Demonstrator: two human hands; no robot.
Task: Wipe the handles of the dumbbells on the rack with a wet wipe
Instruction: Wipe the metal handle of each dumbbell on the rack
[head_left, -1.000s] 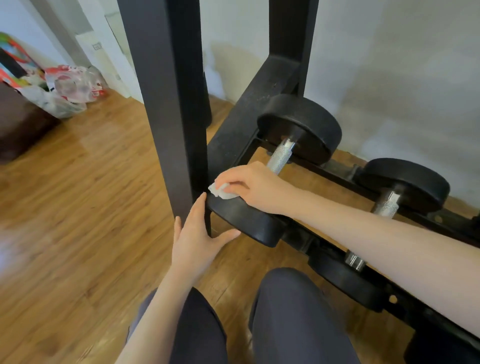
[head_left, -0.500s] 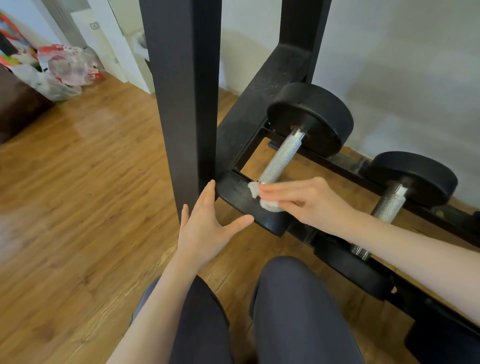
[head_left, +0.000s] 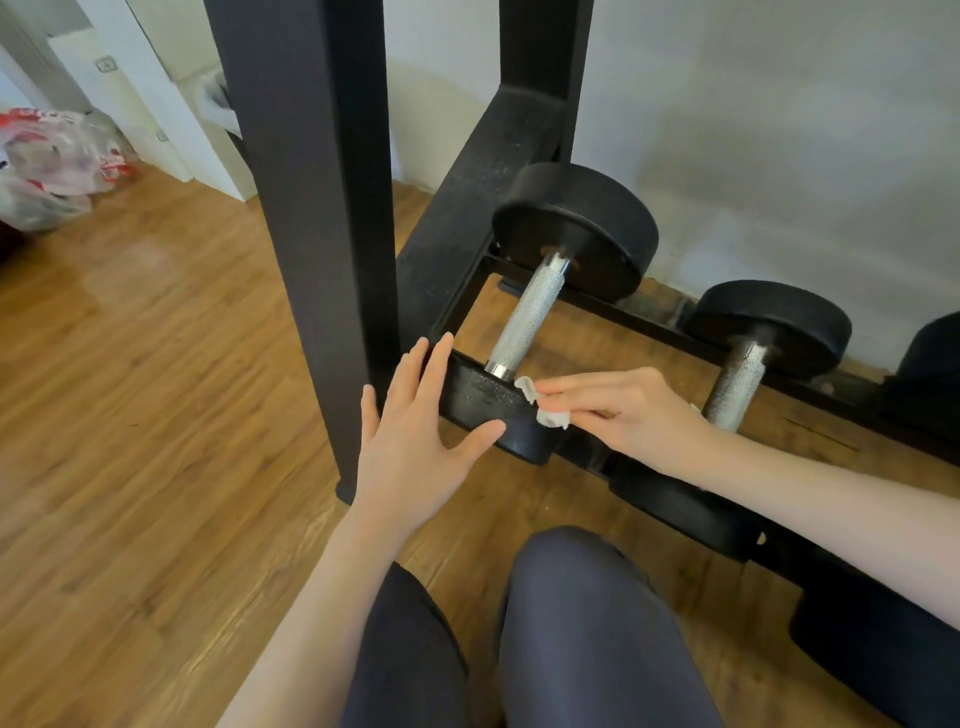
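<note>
wipe (head_left: 546, 404) pinched in right hand (head_left: 631, 410) | left hand (head_left: 415, 441) flat on dumbbell (head_left: 498, 402) edge | handle (head_left: 527, 318) bare

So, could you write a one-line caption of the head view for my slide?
Right hand pinches a white wet wipe beside the knurled steel dumbbell handle; open left hand steadies the black weight head.

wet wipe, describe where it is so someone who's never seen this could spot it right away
Start at the thick black rack post rising from the wooden floor; just to its right, the first dumbbell lies with its knurled steel handle pointing at the viewer. The wet wipe sits at that dumbbell's near weight, pinched by the right hand. It is the only small, crumpled white thing among black iron.
</note>
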